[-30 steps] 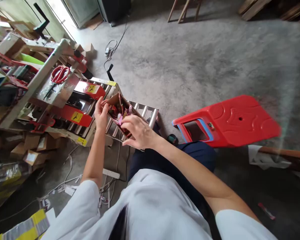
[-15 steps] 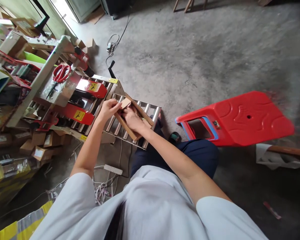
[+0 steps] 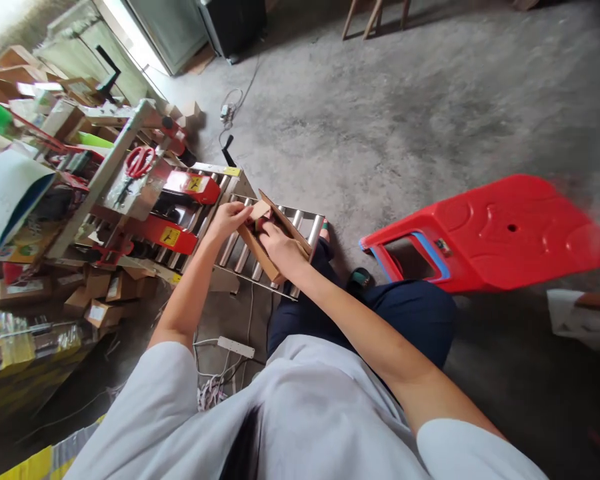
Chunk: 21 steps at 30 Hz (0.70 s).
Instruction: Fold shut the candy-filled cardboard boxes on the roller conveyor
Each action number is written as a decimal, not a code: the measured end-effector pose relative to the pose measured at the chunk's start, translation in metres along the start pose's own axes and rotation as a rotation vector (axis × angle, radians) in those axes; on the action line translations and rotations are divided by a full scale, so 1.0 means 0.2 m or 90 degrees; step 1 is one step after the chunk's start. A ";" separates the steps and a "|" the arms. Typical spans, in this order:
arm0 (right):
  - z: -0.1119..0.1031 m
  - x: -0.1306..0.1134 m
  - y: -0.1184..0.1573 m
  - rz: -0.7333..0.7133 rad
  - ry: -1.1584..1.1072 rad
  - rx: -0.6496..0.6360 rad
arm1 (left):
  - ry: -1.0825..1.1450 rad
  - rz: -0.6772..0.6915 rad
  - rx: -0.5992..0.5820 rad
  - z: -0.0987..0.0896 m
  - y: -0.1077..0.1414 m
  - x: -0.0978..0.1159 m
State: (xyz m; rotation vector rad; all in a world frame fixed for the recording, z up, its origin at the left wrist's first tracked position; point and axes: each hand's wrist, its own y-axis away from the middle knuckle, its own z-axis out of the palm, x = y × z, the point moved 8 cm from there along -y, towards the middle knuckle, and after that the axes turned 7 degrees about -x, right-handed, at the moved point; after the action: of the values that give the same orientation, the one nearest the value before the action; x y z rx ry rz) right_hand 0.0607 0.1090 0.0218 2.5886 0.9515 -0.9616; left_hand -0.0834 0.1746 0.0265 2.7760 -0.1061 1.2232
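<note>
Count: two hands are working over one open cardboard box (image 3: pixel 264 257); one pair of red scissors (image 3: pixel 140 162), two red machine blocks with yellow labels (image 3: pixel 173 235), one red plastic stool (image 3: pixel 515 227) and one white power strip (image 3: pixel 236 347) are showing too.
Box: it's lying on the roller conveyor (image 3: pixel 314 233), towards the free end, its near corner reaching the conveyor's near edge.
Left hand (image 3: pixel 231 219): it's pinching a cardboard flap (image 3: pixel 261 211) between thumb and fingers at the box's machine-side end.
Right hand (image 3: pixel 280 248): it's reaching down inside, fingers partly curled beside reddish contents (image 3: pixel 261 223); the fingertips are hiding, so whether it's gripping anything I can't tell.
Change: the view is swinging a little, bringing in more of the left-side clutter; both hands are keeping almost their same spots, and the reddish contents are showing more clearly.
Around: the scissors are resting on top of the machine, the stool is standing across the floor to the right, and the power strip is lying on the floor below the conveyor.
In the way: the right hand and wrist are covering much of the box's inside.
</note>
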 end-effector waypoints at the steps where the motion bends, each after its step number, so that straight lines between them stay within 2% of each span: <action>1: 0.02 0.00 -0.01 -0.007 0.002 -0.029 | -0.052 -0.005 -0.007 0.01 0.00 0.02; 4: 0.03 0.01 -0.05 -0.078 -0.034 -0.067 | -0.242 -0.032 -0.051 0.08 -0.02 0.09; 6: 0.04 0.06 -0.06 -0.138 -0.081 -0.098 | -0.337 -0.079 -0.081 0.14 -0.05 0.10; 8: 0.04 0.14 -0.07 -0.158 -0.181 -0.123 | -0.394 -0.125 -0.074 0.19 -0.07 0.10; 10: 0.03 0.21 -0.06 -0.137 -0.278 -0.087 | -0.435 -0.142 -0.027 0.22 -0.07 0.11; 12: -0.01 0.22 -0.01 -0.106 -0.314 0.002 | -0.470 -0.140 0.032 0.23 -0.04 0.13; 15: -0.12 0.07 0.10 -0.115 -0.248 0.103 | -0.496 -0.143 0.064 0.24 0.01 0.10; 18: -0.28 -0.07 0.20 -0.137 -0.111 0.186 | -0.508 -0.122 0.073 0.26 0.02 0.09; 20: -0.36 -0.06 0.21 -0.081 -0.013 0.227 | -0.510 -0.089 0.098 0.27 0.02 0.11; 21: -0.37 -0.01 0.20 -0.036 0.023 0.220 | -0.502 -0.070 0.108 0.27 0.03 0.12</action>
State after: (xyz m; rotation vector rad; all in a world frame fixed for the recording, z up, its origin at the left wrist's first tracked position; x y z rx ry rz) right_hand 0.1222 0.1073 0.0795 2.8814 0.9440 -1.1911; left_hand -0.0291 0.1618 0.0086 3.1757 0.0944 0.0612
